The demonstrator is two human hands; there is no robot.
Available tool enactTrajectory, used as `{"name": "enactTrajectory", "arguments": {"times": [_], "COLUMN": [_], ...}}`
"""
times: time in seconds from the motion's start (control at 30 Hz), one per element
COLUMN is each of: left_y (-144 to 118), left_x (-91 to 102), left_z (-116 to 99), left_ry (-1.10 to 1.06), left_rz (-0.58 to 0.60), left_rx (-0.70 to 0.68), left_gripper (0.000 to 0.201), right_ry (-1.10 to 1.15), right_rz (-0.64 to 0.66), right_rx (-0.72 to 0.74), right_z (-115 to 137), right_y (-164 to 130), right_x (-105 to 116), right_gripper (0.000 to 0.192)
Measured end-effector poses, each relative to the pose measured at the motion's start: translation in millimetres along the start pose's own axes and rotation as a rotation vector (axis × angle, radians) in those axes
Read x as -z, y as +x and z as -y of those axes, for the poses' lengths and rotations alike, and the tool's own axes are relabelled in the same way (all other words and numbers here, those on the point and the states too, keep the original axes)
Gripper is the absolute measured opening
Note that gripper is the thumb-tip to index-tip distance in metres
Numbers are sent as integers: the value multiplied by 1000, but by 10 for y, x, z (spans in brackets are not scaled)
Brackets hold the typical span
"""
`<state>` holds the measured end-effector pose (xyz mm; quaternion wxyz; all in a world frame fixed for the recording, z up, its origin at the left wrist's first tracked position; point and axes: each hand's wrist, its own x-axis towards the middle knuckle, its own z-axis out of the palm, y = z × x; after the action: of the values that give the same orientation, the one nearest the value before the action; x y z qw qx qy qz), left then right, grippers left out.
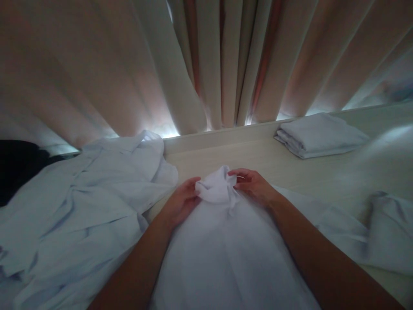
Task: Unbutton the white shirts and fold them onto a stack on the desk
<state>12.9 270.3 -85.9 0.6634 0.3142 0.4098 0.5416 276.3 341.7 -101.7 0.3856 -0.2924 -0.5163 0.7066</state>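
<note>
Looking down from the head camera, the only view here, 2 bare forearms reach forward over a white shirt [226,241] spread across a pale table [258,155]. The left hand [180,202] and the right hand [253,185] meet at the far end of the cloth, where it is bunched into a small raised knot of fabric that looks like the collar.

Risk first: the grip is only on that gathered end, so a pull from 1 side would likely skew the cloth or drag creases into the flat part lying toward the person. The loose heap of pale shirts [80,206] lies just beside the left forearm, near enough that a wide elbow could catch it. Dim light blurs the fabric edges, so seams are hard to judge.

Pose: both arms converge from the bottom corners. The left hand is curled shut on the bunched cloth from its left side, knuckles up. The right hand pinches the same bunch from the right, fingertips [237,174] pointing inward.

Beyond, a folded white stack [319,135] sits well apart at the table's far right, under beige curtains [226,64].
</note>
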Motion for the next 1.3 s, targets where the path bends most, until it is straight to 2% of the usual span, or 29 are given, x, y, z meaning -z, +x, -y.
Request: {"name": "enactTrajectory", "arguments": {"times": [0.1,0.13,0.23,0.3,0.4,0.47,0.53,0.63,0.7,0.77,0.8,0.83,0.87,0.97,1.03,1.13,1.2,1.3], "left_y": [29,47,94,103,88,79,79,81,67,34,14,-8,-27,-51,-33,23,57,84], "left_x": [62,100,245,323,350,314,266,220,212,203,195,185,176,184,226,309,345,364], "left_z": [26,35,59,61,42,30,29,54,74,82,77,68,55,6,-17,-30,-36,-56], "left_ry": [235,381,885,1104,1294,1354,1401,1470,1471,1402,1349,1301,1262,1193,1166,1161,1213,1352], "left_rz": [25,11,12,123,285,278,250,202,79,-122,-204,-237,-205,114,260,270,239,197], "left_rx": [-43,-118,-462,-626,-698,-700,-674,-624,-630,-654,-654,-638,-612,-533,-506,-484,-509,-618], "left_gripper": [41,42,41,48,56,47,30,10,16,19,17,14,19,55,61,49,38,20], "right_ry": [-431,-567,-860,-976,-1086,-1135,-1191,-1263,-1272,-1202,-1123,-1020,-906,-635,-539,-581,-787,-1122], "right_rz": [37,37,48,-6,-88,-57,-9,54,50,-9,-30,-22,20,217,257,166,140,164], "right_rx": [65,114,282,400,522,521,471,412,367,292,253,215,179,127,126,157,221,355], "right_z": [-45,-50,-41,-25,3,17,22,15,10,12,15,18,22,27,27,39,57,89], "right_y": [-9,-16,-37,-40,-38,-41,-47,-56,-64,-80,-92,-105,-118,-143,-136,-101,-80,-76], "right_x": [51,70,109,116,107,99,91,58,3,-69,-101,-124,-135,-90,-29,8,-27,-115], "right_gripper": [43,43,47,43,28,17,11,22,30,34,32,25,23,64,75,69,59,41]}}
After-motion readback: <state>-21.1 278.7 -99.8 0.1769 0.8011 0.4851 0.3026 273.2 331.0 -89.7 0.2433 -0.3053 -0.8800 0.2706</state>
